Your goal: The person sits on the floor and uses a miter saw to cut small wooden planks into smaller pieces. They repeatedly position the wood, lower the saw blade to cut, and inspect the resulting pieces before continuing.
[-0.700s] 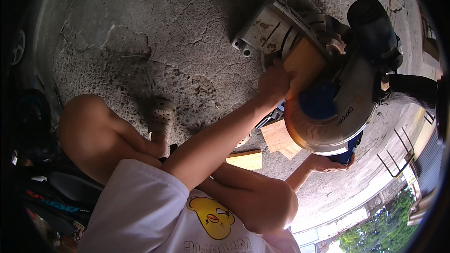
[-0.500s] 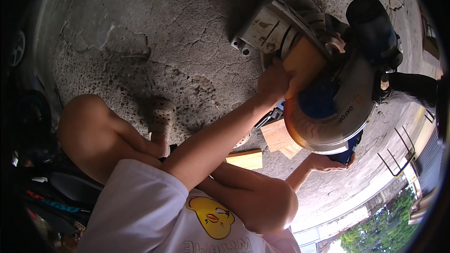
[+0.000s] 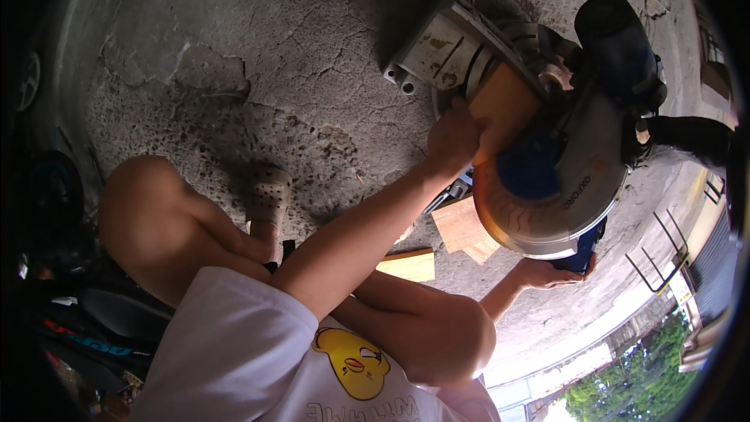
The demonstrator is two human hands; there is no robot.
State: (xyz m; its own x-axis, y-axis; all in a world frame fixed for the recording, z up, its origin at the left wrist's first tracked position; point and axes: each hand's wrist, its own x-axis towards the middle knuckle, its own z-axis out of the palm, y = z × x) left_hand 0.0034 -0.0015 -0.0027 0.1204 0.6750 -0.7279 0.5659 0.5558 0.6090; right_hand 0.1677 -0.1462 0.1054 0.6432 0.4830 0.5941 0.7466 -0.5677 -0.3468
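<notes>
A miter saw with a metal base [image 3: 437, 51], dark motor [image 3: 613, 35], round guard [image 3: 570, 203] and blue disc [image 3: 528, 172] fills the upper right. A light-brown wooden board [image 3: 508, 105] lies on its base along the fence, partly beside the guard. My left hand [image 3: 457, 137] is closed on the board's near-left edge, fingertips partly hidden. My right hand [image 3: 555, 272], below the guard, is wrapped round the dark blue handle [image 3: 582, 250].
Wood offcuts [image 3: 461, 227] lie on cracked concrete [image 3: 234, 31] below the saw. My bent legs and clog [image 3: 266, 191] are at lower left and centre. A black vehicle [image 3: 78, 320] stands at far left, a metal rack [image 3: 656, 258] at right.
My right hand and the saw handle have shifted very slightly. My left hand and the board stay almost where they were.
</notes>
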